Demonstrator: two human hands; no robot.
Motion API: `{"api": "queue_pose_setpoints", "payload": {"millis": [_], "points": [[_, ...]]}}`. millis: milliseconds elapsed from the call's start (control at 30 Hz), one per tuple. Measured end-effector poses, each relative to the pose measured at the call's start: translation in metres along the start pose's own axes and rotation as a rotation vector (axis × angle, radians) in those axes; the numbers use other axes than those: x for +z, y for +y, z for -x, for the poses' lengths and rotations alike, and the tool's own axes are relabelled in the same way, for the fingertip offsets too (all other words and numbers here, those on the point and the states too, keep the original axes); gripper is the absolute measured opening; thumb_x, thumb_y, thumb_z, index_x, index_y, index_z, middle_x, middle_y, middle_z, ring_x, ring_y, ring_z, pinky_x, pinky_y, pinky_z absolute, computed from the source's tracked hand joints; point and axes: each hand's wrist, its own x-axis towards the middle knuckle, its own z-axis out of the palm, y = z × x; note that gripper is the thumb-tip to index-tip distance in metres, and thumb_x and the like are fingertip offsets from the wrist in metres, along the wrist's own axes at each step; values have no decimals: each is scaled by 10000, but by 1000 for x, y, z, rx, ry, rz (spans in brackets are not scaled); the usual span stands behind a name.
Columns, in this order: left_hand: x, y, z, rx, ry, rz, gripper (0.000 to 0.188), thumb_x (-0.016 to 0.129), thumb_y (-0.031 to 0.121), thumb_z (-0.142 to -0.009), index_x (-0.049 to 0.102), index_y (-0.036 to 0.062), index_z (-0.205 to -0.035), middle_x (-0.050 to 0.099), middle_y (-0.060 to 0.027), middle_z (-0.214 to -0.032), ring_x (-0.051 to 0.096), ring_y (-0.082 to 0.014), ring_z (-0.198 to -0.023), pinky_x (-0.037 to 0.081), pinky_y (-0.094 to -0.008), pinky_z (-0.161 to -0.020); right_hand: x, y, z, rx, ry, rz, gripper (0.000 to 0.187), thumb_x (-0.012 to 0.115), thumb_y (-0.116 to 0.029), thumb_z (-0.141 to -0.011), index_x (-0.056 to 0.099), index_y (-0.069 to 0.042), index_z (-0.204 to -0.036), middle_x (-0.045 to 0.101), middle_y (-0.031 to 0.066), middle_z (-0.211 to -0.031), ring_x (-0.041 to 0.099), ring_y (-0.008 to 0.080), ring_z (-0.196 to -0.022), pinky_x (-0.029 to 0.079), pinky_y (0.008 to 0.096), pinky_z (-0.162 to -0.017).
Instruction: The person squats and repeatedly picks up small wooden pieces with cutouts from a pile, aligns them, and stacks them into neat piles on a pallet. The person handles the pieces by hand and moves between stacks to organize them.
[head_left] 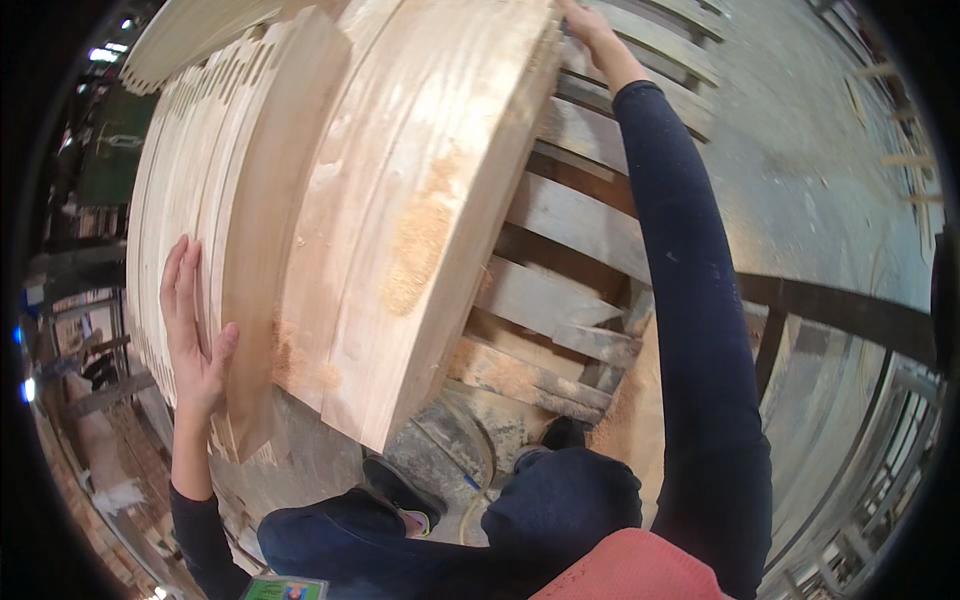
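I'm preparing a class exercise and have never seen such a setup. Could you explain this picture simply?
There's no machine here: a person works bare-handed. A wide fisheye camera on their head looks down, so straight edges bend near the rim.

The left hand rests, fingers extended, against a row of pale wooden boards with notched ends. The right hand reaches to the far corner of a broad, pale block of wooden boards lying alongside; the frame's top edge hides how firmly it holds.

On the block lies a loose, tan heap that looks like sawdust. To its right shows a slatted, greyish wooden pallet.
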Motion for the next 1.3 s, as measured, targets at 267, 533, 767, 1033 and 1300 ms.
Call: {"api": "queue_pose_setpoints", "payload": {"millis": [267, 533, 767, 1033, 1300], "points": [[-18, 2, -6, -71, -27, -29, 837, 582, 482, -883, 333, 27, -1540, 278, -220, -1580, 248, -368, -1483, 208, -483, -1208, 63, -3, 17, -255, -309, -761, 685, 702, -461, -889, 567, 26, -1351, 636, 175, -1281, 630, 238, -1134, 512, 358, -921], [1, -6, 1, 7, 26, 71, 824, 593, 436, -868, 342, 19, -1532, 285, -228, -1566, 252, -373, -1481, 230, -486, -1202, -26, -3, -34, -64, -256, -705, 623, 735, -340, -877, 538, 72, -1301, 683, 184, -1147, 703, 249, -991, 567, 340, -873], [-12, -4, 1, 5, 19, -13, 801, 607, 402, -854, 366, 36, -1525, 297, -219, -1564, 284, -384, -1458, 234, -487, -1194, -75, 3, 37, 110, -298, -519, 574, 773, -353, -825, 612, 22, -1229, 705, 136, -1099, 713, 201, -909, 564, 337, -795], [-17, -1, 7, 61, 72, -58, 723, 619, 376, -889, 409, 65, -1507, 369, -199, -1518, 334, -380, -1426, 259, -478, -1179, -111, 33, 247, 322, -227, -588, 624, 733, -303, -863, 532, 109, -1286, 688, 204, -1097, 715, 233, -900, 574, 323, -785], [23, 131, 1, 494, 76, 434, 655, 702, 275, -872, 466, 26, -1430, 444, -192, -1429, 457, -351, -1319, 391, -468, -1103, -129, 68, 448, 328, 11, -764, 707, 701, -309, -880, 441, 155, -1345, 645, 261, -1179, 712, 274, -966, 594, 324, -832]]}}
